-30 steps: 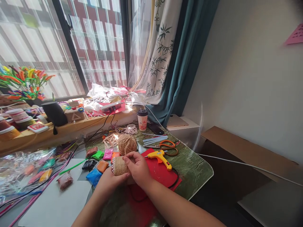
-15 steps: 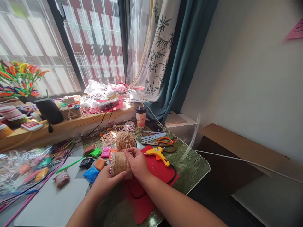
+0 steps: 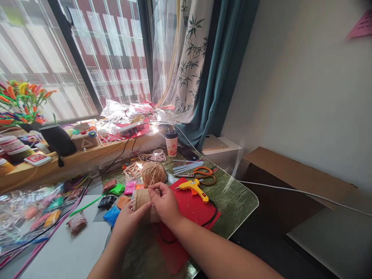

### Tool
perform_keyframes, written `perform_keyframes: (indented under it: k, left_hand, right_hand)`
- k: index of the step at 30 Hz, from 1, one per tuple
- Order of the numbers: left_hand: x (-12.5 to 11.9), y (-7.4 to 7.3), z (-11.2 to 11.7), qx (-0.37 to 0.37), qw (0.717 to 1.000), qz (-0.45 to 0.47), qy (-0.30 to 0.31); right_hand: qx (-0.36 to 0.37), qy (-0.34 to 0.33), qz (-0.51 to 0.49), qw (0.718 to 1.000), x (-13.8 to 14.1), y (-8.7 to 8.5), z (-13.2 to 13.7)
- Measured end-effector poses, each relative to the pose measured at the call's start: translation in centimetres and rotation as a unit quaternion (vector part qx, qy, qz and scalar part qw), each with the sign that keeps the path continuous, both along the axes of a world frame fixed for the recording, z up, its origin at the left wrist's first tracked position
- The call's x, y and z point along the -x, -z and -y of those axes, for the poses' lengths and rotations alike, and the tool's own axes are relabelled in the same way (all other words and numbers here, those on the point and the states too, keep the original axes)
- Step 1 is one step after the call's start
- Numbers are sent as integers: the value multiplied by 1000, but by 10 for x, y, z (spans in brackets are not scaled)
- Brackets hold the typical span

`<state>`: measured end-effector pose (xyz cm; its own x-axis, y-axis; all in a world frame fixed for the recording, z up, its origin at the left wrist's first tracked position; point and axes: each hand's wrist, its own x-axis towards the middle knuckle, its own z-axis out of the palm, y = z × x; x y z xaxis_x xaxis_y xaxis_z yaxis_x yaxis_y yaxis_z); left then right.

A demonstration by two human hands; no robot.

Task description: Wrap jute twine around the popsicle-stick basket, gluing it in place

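Observation:
Between my hands is a small round holder wrapped in jute twine [image 3: 142, 198], tilted on its side, with a row of pearl-like beads along its left rim. My left hand [image 3: 130, 217] grips it from the lower left, the thumb lying over the twine. At its right side my right hand [image 3: 164, 203] is closed, thumb and fingers pinching the twine by the wrapped edge. A strand runs up toward the ball of jute twine [image 3: 153, 174] just behind. What lies under my right palm is hidden.
Right of my hands, a yellow hot glue gun [image 3: 194, 190] rests on a red sheet [image 3: 186, 211]. Beyond it are orange-handled scissors [image 3: 206, 174], glue sticks [image 3: 187, 168] and a paper cup [image 3: 171, 143]. Coloured clay packets [image 3: 112, 215] lie to the left.
The wrapped holder has shifted slightly left and turned a little in my hands. My left thumb has moved up across the twine. My right hand keeps its pinch.

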<state>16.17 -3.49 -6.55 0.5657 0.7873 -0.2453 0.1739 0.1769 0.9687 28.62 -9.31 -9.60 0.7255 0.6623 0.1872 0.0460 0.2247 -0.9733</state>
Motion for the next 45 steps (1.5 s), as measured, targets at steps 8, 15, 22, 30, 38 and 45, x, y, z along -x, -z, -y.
perform_keyframes:
  k: [8, 15, 22, 30, 38, 45]
  left_hand:
    - [1, 6, -1, 20, 1000, 19, -11]
    - [1, 11, -7, -47, 998, -35, -9]
    - [0, 17, 3, -212, 975, -51, 44]
    - [5, 4, 5, -323, 932, -36, 161]
    - [9, -14, 10, -34, 994, 23, 103]
    - [3, -13, 10, -103, 986, -98, 89]
  right_hand:
    - [4, 0, 3, 1000, 0, -3, 1]
    - [1, -32, -45, 998, -3, -8, 0]
    - [-7, -101, -173, 980, -23, -18, -2]
    - [27, -73, -233, 969, -28, -21, 2]
    - [71, -32, -116, 990, -21, -17, 2]
    - [39, -42, -217, 975, -16, -22, 1]
